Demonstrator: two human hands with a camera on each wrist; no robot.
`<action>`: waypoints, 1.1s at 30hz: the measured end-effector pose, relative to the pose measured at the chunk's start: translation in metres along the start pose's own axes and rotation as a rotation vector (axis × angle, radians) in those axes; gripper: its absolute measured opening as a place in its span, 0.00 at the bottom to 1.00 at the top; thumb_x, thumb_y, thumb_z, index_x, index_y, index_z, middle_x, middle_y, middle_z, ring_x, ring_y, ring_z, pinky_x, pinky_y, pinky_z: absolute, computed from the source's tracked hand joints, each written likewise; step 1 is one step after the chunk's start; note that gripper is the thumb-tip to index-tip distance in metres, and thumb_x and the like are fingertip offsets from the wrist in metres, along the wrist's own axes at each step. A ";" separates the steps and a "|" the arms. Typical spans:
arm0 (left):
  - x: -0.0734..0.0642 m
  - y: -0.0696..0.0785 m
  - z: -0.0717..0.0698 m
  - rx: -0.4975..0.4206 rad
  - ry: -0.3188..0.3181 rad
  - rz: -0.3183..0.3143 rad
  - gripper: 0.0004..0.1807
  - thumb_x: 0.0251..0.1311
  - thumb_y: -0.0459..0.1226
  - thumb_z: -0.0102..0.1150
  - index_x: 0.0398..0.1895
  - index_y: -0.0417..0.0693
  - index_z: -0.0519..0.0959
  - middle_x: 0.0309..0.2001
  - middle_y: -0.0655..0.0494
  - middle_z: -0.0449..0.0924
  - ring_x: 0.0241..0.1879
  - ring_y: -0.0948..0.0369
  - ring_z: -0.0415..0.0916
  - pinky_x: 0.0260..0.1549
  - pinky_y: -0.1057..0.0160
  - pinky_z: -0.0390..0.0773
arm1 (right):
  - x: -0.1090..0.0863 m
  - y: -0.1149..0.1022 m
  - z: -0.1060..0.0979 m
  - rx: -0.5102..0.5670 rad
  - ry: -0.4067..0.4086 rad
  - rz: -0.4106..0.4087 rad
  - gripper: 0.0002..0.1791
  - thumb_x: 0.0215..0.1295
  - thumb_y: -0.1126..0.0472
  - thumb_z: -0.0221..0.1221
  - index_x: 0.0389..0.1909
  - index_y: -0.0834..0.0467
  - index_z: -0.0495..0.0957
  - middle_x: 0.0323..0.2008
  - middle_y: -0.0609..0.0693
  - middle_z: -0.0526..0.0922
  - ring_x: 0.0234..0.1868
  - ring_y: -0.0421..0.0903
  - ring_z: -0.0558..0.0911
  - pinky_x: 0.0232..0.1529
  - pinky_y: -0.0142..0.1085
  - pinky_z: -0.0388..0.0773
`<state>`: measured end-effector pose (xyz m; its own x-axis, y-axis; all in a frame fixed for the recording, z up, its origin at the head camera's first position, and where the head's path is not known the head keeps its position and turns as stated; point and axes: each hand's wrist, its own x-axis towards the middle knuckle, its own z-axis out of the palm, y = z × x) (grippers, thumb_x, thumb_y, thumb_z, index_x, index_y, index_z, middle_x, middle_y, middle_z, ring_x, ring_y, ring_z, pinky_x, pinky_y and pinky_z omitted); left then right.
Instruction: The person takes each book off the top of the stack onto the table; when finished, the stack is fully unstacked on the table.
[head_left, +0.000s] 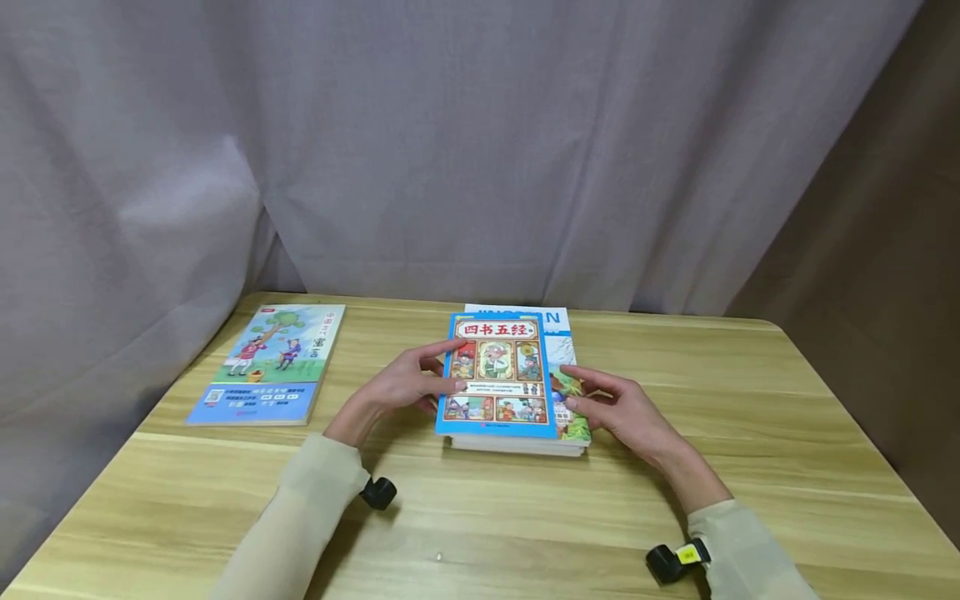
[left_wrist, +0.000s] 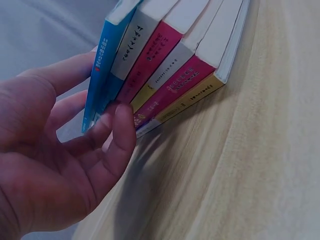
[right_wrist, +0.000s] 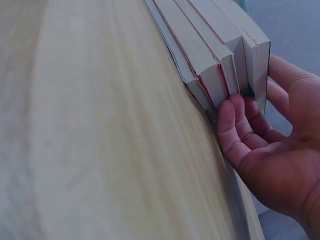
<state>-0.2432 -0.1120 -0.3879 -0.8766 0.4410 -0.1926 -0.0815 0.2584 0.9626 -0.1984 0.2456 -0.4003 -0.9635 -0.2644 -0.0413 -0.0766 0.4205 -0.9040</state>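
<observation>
A stack of several books lies on the table, a blue picture-cover book (head_left: 495, 375) on top and a wider book (head_left: 573, 408) showing beneath it. My left hand (head_left: 401, 379) grips the spine side. Its thumb and index finger lie on the blue cover, while the other fingers curl against the pink, white and yellow spines (left_wrist: 175, 75). Opposite, my right hand (head_left: 622, 412) holds the page side, thumb and index finger over the wider book's cover. Its other fingers curl against the page edges (right_wrist: 205, 55). The blue book overhangs the stack at the left.
Another book (head_left: 277, 358), with a tree and two figures on its cover, lies flat at the table's left. Behind the wooden table (head_left: 480, 517) hangs a grey curtain (head_left: 450, 150). Each wrist wears a small black camera, such as the left one (head_left: 378, 493).
</observation>
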 end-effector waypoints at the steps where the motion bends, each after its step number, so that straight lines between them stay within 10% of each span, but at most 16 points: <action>1: 0.000 -0.001 0.000 -0.002 -0.003 0.003 0.42 0.66 0.39 0.73 0.81 0.66 0.66 0.48 0.44 0.72 0.30 0.57 0.82 0.29 0.62 0.86 | 0.000 0.001 0.000 -0.006 0.003 0.006 0.33 0.73 0.49 0.67 0.76 0.50 0.73 0.60 0.62 0.79 0.48 0.50 0.78 0.37 0.34 0.84; 33: -0.018 0.003 -0.014 -0.190 0.070 0.040 0.41 0.67 0.25 0.66 0.81 0.59 0.67 0.60 0.42 0.73 0.42 0.55 0.86 0.42 0.56 0.91 | 0.002 0.002 0.001 0.046 -0.006 -0.004 0.34 0.72 0.52 0.68 0.75 0.55 0.73 0.56 0.60 0.73 0.42 0.45 0.80 0.37 0.35 0.85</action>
<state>-0.2346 -0.1314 -0.3786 -0.9111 0.3853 -0.1464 -0.1285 0.0720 0.9891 -0.2000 0.2449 -0.4030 -0.9616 -0.2716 -0.0400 -0.0686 0.3787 -0.9230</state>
